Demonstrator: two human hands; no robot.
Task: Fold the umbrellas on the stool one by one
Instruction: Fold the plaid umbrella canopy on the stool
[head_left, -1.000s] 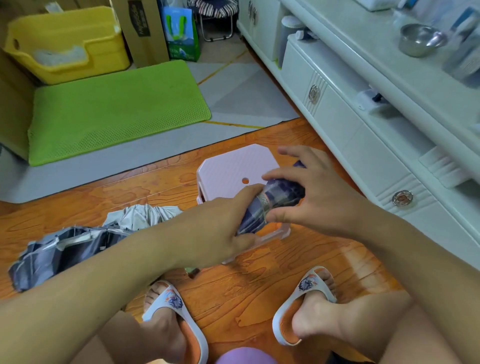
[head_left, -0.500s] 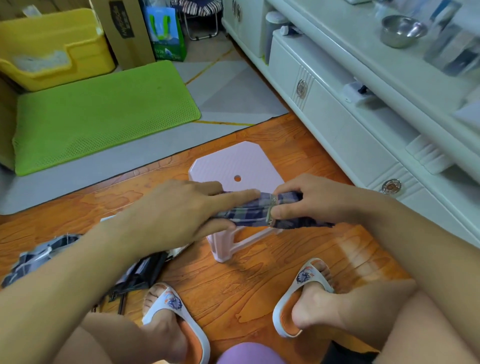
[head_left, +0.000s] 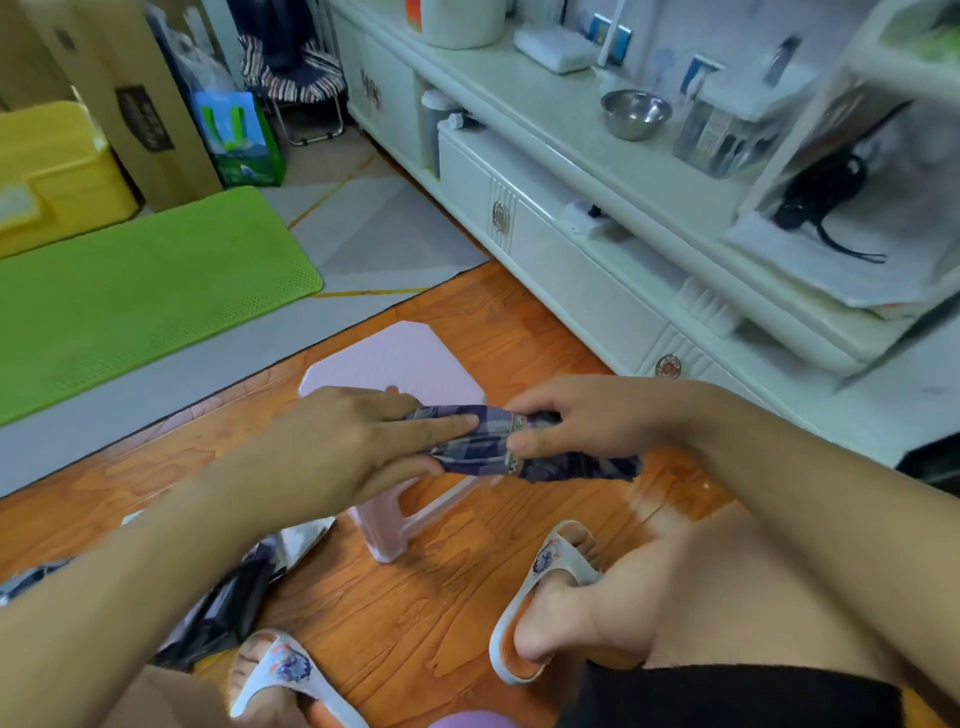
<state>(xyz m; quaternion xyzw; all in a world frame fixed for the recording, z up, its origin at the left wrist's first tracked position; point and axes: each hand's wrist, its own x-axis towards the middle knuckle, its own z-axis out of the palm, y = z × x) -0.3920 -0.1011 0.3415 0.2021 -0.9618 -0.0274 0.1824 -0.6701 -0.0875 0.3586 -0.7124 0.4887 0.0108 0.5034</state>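
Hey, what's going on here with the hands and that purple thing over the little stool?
A person sitting on the floor holds a folded plaid umbrella in both hands, above the front edge of a pale pink stool. The left hand grips one end, with a finger laid along the fabric. The right hand pinches it by the strap band around the middle. Another umbrella, not yet folded, lies on the wooden floor to the left.

A single head-worn wide-angle view looks forward and steeply down, close over the small pale pink plastic stool (head_left: 400, 358) at frame centre; orange wooden floor (head_left: 415, 623) fills the lower half, white cabinet (head_left: 587, 291) upper right.
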